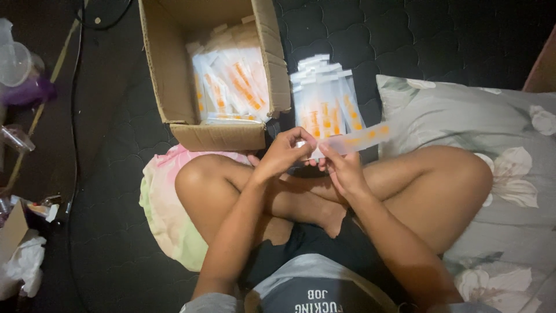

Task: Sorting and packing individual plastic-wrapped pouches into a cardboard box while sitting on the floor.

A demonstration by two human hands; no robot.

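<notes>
Packet (pixel 362 138), long and clear with orange marks, is pinched at its near end by both hands, left hand (pixel 284 153) and right hand (pixel 344 168), just below the pile of packets (pixel 324 104). Beside the pile, the cardboard box (pixel 220 136) holds many more.

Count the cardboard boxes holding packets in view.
1: an open cardboard box of clear orange-printed packets sits ahead of the knees, left of a loose packet pile.

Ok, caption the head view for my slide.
Both hands pinch a clear orange-printed packet beside an open cardboard box.
</notes>
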